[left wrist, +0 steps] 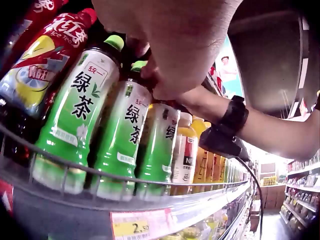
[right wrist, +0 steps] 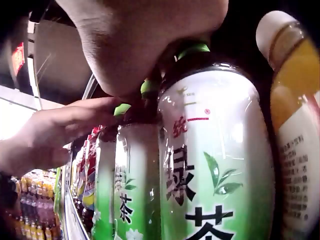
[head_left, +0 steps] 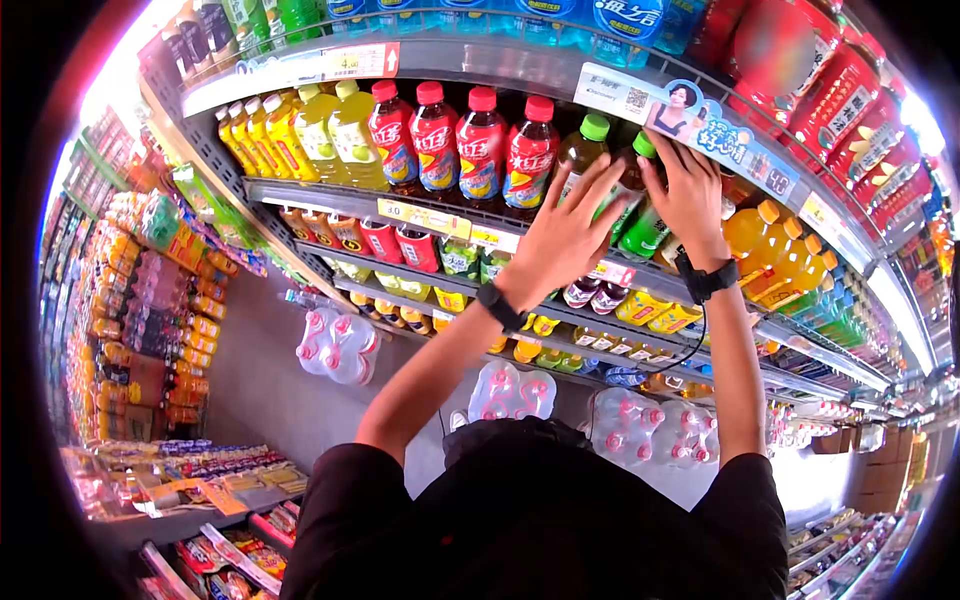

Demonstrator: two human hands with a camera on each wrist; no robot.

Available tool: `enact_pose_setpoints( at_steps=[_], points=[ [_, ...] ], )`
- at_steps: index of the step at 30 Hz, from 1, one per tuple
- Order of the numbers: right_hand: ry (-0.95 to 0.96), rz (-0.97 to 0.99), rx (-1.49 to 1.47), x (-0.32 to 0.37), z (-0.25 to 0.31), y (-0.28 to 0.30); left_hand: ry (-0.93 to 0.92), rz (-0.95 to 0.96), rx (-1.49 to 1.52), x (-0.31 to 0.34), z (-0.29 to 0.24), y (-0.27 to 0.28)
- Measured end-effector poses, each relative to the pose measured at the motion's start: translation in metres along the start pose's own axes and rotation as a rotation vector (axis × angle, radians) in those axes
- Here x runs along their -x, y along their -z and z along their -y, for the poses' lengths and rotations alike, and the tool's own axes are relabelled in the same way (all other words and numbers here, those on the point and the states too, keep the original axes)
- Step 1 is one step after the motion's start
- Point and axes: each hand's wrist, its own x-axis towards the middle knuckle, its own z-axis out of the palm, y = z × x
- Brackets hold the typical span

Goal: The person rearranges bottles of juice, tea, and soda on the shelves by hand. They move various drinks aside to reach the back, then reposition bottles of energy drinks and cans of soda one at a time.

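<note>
head view: left hand (head_left: pixel 562 232), right hand (head_left: pixel 690 195) at glossy, rounded plastic bottles (head_left: pixel 641 234)

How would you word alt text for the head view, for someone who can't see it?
A person's left hand and right hand reach over green-capped bottles on a store shelf. Red-capped bottles stand in a row to the left in the picture, with orange-capped bottles to the right.

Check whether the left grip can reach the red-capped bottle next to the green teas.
Probably yes: the left grip is close to that red-capped bottle, whose cap looks uncovered, though a low wire rail runs in front.
</note>
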Motion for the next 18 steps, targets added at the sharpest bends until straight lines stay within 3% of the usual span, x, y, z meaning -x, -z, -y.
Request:
enact_pose_setpoints(
  at_steps=[3,6,7,9,11,12,13,17,18],
  points=[
    [-0.016,-0.110,0.030,0.004,0.022,0.009,0.037,0.012,0.233,0.047,-0.003,-0.001],
    [-0.020,-0.147,-0.027,0.033,0.049,0.007,0.286,0.304,0.489,0.113,-0.001,-0.005],
    [-0.027,-0.143,-0.037,0.052,0.061,0.000,0.302,0.294,0.549,0.135,0.000,-0.002],
    [-0.091,-0.048,-0.227,0.097,0.084,-0.021,0.382,0.347,0.551,0.169,0.000,-0.002],
    [-0.141,0.086,-0.220,0.122,0.113,-0.021,0.429,0.345,0.685,0.178,-0.001,0.005],
    [-0.206,0.115,-0.219,0.135,0.124,-0.026,0.537,0.449,0.746,0.173,-0.003,0.015],
    [-0.264,0.137,-0.232,0.144,0.131,-0.029,0.552,0.438,0.772,0.178,-0.004,0.013],
    [-0.284,0.141,-0.053,0.140,0.120,0.006,0.324,0.355,0.843,0.169,-0.003,-0.006],
    [-0.280,0.062,-0.083,0.129,0.107,0.022,0.297,0.356,0.886,0.155,-0.006,-0.009]
  ],
)
